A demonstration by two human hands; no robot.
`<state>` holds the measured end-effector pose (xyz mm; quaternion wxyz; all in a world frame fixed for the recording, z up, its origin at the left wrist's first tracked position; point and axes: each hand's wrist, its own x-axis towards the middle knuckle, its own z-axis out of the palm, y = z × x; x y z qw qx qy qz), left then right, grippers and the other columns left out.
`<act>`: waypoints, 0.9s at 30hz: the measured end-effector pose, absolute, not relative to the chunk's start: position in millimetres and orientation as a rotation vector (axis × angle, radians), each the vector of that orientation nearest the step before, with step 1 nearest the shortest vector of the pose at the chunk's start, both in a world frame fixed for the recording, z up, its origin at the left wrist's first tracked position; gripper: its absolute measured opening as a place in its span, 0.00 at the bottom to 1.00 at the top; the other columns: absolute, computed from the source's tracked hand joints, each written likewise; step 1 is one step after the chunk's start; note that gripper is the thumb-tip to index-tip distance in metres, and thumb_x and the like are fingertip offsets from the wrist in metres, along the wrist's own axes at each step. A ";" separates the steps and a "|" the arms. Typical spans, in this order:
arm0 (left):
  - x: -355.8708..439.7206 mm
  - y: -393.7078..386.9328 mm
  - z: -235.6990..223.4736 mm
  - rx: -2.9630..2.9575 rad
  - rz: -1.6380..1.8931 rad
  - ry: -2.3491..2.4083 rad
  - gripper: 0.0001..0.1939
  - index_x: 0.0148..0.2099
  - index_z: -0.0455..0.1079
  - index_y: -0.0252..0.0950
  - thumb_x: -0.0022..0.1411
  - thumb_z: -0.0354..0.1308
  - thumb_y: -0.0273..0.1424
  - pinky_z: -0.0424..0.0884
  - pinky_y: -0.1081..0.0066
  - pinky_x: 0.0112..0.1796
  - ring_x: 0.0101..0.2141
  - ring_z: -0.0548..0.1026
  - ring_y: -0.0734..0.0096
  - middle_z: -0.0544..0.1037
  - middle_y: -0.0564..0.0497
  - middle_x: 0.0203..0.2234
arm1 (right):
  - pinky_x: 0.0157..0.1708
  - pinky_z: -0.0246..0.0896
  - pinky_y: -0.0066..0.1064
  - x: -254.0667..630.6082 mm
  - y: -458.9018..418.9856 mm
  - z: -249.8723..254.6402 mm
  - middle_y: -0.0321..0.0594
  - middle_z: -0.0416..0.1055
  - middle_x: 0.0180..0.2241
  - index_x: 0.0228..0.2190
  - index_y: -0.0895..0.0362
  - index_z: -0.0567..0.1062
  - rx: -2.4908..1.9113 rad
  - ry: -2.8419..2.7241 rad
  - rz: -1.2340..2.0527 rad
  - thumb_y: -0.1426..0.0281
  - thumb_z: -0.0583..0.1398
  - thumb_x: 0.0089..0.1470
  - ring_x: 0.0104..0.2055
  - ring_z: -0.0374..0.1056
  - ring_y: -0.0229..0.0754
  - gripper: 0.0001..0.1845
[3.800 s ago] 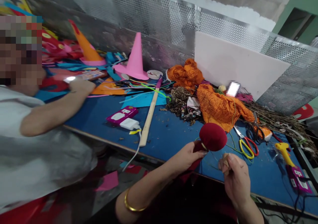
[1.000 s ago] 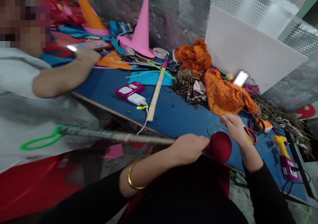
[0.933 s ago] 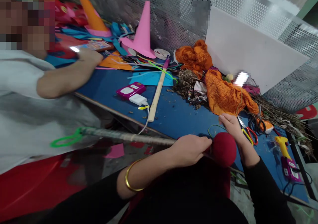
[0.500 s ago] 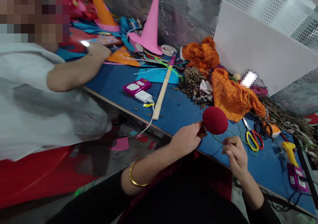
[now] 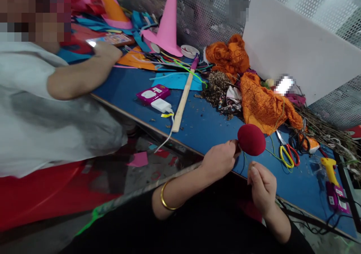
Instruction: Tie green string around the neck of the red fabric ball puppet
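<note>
At the near edge of the table (image 5: 194, 137), left hand (image 5: 218, 158) grips stick (image 5: 148, 187) just beside the red ball (image 5: 252, 140). Right hand (image 5: 262, 186) near the ball, not touching, fingers curled narrow; from here I can't tell if they pinch anything. Scissors (image 5: 284, 145) right of ball, glue gun (image 5: 331, 171) by right edge.

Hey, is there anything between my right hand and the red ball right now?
Nothing solid visible. The right hand sits just below the red ball in the picture, with blue table showing in the gap. The left hand grips at the ball's side, and green thread runs toward the scissors.
</note>
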<state>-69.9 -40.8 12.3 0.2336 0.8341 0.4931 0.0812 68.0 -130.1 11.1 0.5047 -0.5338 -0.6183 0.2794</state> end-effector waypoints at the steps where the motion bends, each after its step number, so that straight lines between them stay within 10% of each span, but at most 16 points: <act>1: -69.9 -40.9 10.9 2.295 0.225 1.355 0.11 0.48 0.63 0.35 0.68 0.44 0.33 0.70 0.63 0.35 0.39 0.78 0.54 0.77 0.42 0.37 | 0.23 0.48 0.30 67.2 -131.9 12.3 0.33 0.58 0.18 0.18 0.56 0.63 -1.295 -1.538 0.638 0.66 0.51 0.65 0.21 0.55 0.35 0.22; 11: -70.0 -33.4 -1.8 2.414 0.140 1.338 0.12 0.45 0.65 0.32 0.68 0.43 0.30 0.71 0.62 0.33 0.36 0.79 0.52 0.77 0.41 0.34 | 0.24 0.53 0.30 69.8 -119.5 7.6 0.34 0.60 0.19 0.19 0.55 0.65 -1.265 -1.578 0.679 0.64 0.49 0.65 0.22 0.58 0.36 0.23; 16: -80.4 -33.8 8.4 2.515 0.124 1.276 0.11 0.44 0.65 0.33 0.66 0.43 0.26 0.71 0.62 0.33 0.35 0.78 0.55 0.76 0.42 0.35 | 0.37 0.61 0.36 108.5 -108.3 38.1 0.46 0.71 0.35 0.20 0.56 0.70 -1.233 -1.684 0.706 0.60 0.51 0.64 0.41 0.66 0.47 0.24; 27: -83.9 -51.4 27.6 2.686 0.058 0.800 0.08 0.41 0.66 0.36 0.62 0.48 0.25 0.72 0.62 0.31 0.34 0.79 0.52 0.78 0.43 0.33 | 0.31 0.57 0.30 127.0 -25.1 42.3 0.35 0.66 0.20 0.18 0.56 0.70 -1.318 -1.897 0.724 0.56 0.57 0.58 0.26 0.63 0.38 0.22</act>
